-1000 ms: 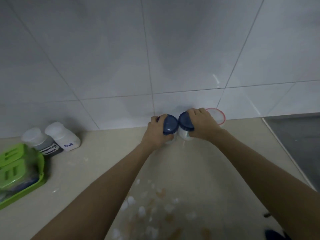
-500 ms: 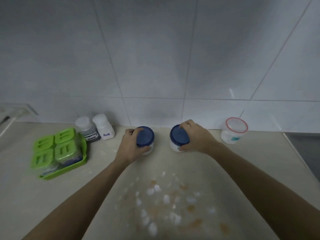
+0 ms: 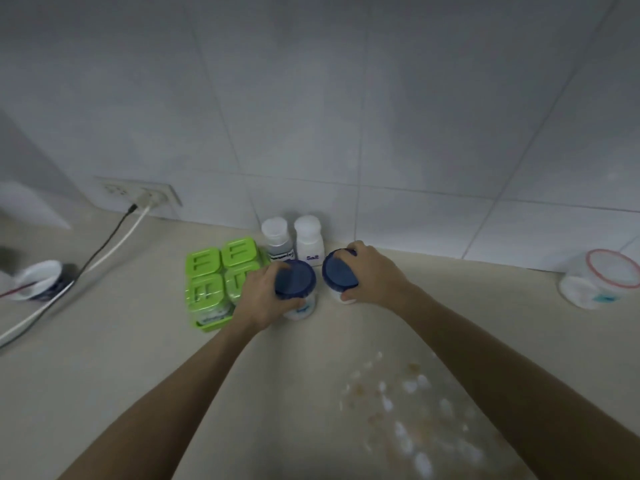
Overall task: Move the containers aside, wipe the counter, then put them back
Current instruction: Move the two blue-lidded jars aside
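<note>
Two white jars with blue lids stand side by side on the beige counter (image 3: 104, 393). My left hand (image 3: 263, 299) grips the left blue-lidded jar (image 3: 295, 279) from its left side. My right hand (image 3: 372, 275) grips the right blue-lidded jar (image 3: 337, 273) from its right side. Both jars are next to a green four-lidded container set (image 3: 214, 282) and in front of a grey-filled shaker (image 3: 277, 239) and a white salt shaker (image 3: 309, 242) by the wall. White and brown spills (image 3: 405, 403) dot the counter at the lower right.
A clear tub with a red rim (image 3: 599, 277) stands at the far right by the tiled wall. At the left, a wall socket (image 3: 138, 194) with black and white cables (image 3: 104, 247) running across the counter, and a white cup-like object (image 3: 38, 280) at the edge.
Both hands have carried the two blue-lidded jars leftward, from beside the red-rimmed tub to next to the green container set and shakers. The view has swung left, showing the socket.
</note>
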